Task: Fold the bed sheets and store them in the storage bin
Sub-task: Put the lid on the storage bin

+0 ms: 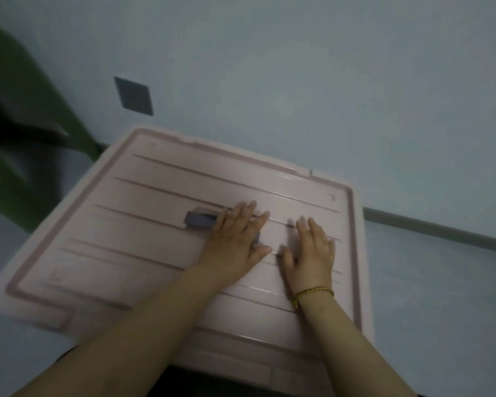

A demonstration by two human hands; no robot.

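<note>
L hand (235,242), R hand (312,250): grips released, fingers flat on pink lid (143,224), R at 3 o'clock of L. Bracelet (315,292) on R wrist. Grey handle (199,220) at 9 o'clock of L hand, touching. Lid sits on bin (241,365), by wall. Wall plate (133,96) at 11 o'clock of bin.

Wall (298,81) sits tight behind the bin lid (126,247), a green object (17,81) crowds the left, and open floor (441,282) on the right gives passage.

Two hands (left hand (235,242), right hand (312,253)), one pink lid (126,239), one grey handle (198,220), one yellow wristband (315,292), one wall plate (133,96).
</note>
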